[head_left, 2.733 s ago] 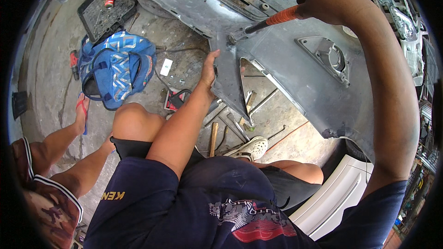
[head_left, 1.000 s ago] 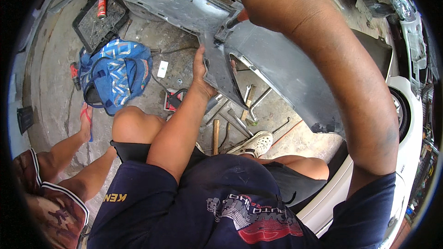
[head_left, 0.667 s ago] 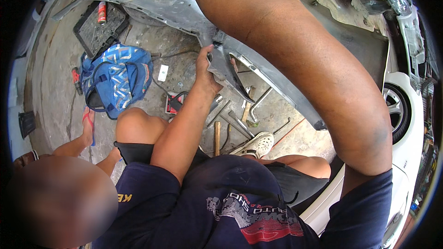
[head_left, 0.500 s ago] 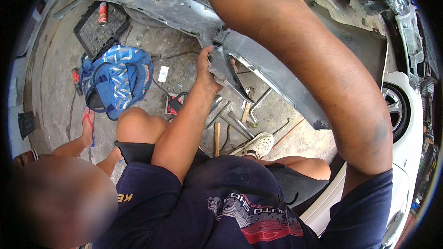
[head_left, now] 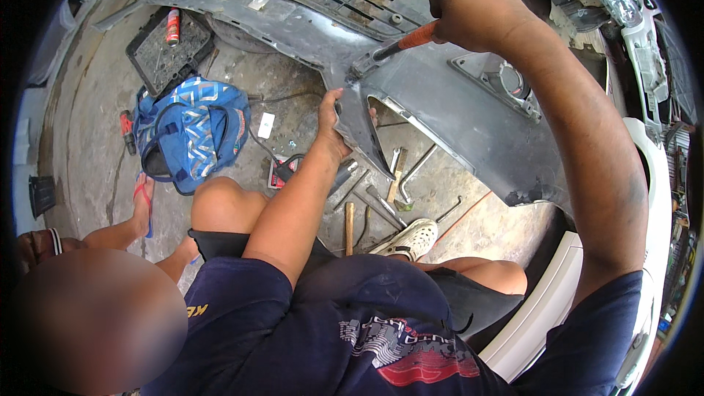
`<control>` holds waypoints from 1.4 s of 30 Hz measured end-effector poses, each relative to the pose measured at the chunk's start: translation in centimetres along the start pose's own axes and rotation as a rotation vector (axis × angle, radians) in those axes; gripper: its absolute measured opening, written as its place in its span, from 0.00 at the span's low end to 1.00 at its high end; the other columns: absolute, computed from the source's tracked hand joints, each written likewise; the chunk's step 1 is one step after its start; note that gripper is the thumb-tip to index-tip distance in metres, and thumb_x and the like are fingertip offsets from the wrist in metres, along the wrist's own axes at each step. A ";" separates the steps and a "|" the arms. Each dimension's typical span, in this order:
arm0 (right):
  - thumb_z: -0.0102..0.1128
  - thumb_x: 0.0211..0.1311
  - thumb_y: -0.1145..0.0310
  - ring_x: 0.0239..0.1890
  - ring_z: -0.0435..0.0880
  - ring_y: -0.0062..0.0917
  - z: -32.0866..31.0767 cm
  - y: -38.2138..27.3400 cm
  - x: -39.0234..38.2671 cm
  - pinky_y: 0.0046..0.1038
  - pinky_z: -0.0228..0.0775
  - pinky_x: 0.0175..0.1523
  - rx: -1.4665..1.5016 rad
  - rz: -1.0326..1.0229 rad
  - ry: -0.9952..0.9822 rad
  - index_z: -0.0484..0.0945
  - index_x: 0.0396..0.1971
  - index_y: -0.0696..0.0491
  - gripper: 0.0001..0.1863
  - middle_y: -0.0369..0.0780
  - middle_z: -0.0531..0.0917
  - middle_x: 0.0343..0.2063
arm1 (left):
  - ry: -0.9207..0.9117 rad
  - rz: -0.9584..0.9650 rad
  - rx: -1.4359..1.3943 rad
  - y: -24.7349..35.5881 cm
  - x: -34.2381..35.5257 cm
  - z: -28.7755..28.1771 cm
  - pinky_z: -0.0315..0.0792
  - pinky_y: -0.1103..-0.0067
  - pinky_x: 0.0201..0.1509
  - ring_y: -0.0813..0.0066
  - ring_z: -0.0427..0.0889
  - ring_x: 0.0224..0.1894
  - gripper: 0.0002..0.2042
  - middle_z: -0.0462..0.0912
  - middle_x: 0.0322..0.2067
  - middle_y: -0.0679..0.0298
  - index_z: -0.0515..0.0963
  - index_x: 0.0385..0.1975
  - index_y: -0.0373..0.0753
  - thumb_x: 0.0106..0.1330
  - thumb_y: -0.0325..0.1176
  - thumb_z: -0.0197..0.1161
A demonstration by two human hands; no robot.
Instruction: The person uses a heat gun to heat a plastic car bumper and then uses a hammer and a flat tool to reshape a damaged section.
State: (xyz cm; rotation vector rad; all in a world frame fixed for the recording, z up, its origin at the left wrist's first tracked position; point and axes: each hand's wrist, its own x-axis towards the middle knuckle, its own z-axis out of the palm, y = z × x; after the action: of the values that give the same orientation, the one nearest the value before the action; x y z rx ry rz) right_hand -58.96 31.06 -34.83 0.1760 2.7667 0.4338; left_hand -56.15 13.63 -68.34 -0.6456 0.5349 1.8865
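A large grey car bumper (head_left: 455, 143) spans the top and right of my view, with a slatted grille in its upper part. My left hand (head_left: 330, 121) grips the edge of its lower tab beside a triangular opening. My right hand (head_left: 473, 15), raised at the upper right, is closed round the orange grip of a long dark tool (head_left: 408, 37), whose metal end sits against the bumper just above my left hand. A round fitting in a bracket (head_left: 506, 86) lies to the right of the tool.
A blue bag (head_left: 191, 132), black tray (head_left: 158, 51) with red can (head_left: 173, 26), red drill (head_left: 126, 132) and several hand tools (head_left: 350, 227) lie on the concrete floor (head_left: 103, 176). A co-worker's legs (head_left: 117, 238) are at left; white car bodywork (head_left: 656, 176) at right.
My right forearm has swung away to the right, uncovering the orange grip, grille and bracket. My left hand still holds the bumper edge. The co-worker's head has come in at lower left.
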 end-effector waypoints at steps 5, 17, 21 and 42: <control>0.73 0.60 0.45 0.42 0.92 0.45 -2.0 -0.8 1.2 0.43 0.84 0.48 -0.117 -0.007 -0.088 0.91 0.36 0.53 0.23 0.49 0.91 0.38 | 0.054 -0.003 0.002 -0.2 0.0 0.3 0.82 0.59 0.45 0.51 0.86 0.40 0.33 0.85 0.39 0.47 0.77 0.52 0.37 0.59 0.62 0.62; 0.81 0.53 0.45 0.47 0.91 0.42 -3.3 -4.2 4.0 0.41 0.83 0.52 -0.080 -0.090 -0.041 0.91 0.40 0.54 0.27 0.48 0.91 0.41 | 0.041 -0.005 -0.059 -0.1 0.1 0.5 0.82 0.58 0.47 0.51 0.86 0.40 0.32 0.84 0.40 0.46 0.76 0.52 0.35 0.60 0.59 0.62; 0.82 0.52 0.46 0.46 0.91 0.43 -3.4 -3.9 4.2 0.41 0.83 0.51 -0.099 -0.087 -0.078 0.91 0.39 0.55 0.27 0.48 0.91 0.41 | 0.022 -0.003 -0.075 0.0 -0.2 0.4 0.82 0.58 0.43 0.53 0.85 0.38 0.29 0.81 0.38 0.51 0.75 0.50 0.35 0.61 0.56 0.63; 0.65 0.60 0.67 0.45 0.93 0.38 -1.1 -5.6 4.2 0.39 0.85 0.49 -0.121 -0.232 0.129 0.93 0.37 0.51 0.11 0.47 0.92 0.40 | 0.076 0.012 -0.106 0.6 -0.3 3.2 0.80 0.60 0.40 0.57 0.83 0.34 0.27 0.78 0.35 0.53 0.73 0.49 0.36 0.62 0.55 0.61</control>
State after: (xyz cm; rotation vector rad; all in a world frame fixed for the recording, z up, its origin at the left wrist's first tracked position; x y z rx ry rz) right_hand -63.72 26.15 -36.88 -0.2070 2.8293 0.5654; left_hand -57.21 15.18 -65.68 -0.7874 0.4909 1.9175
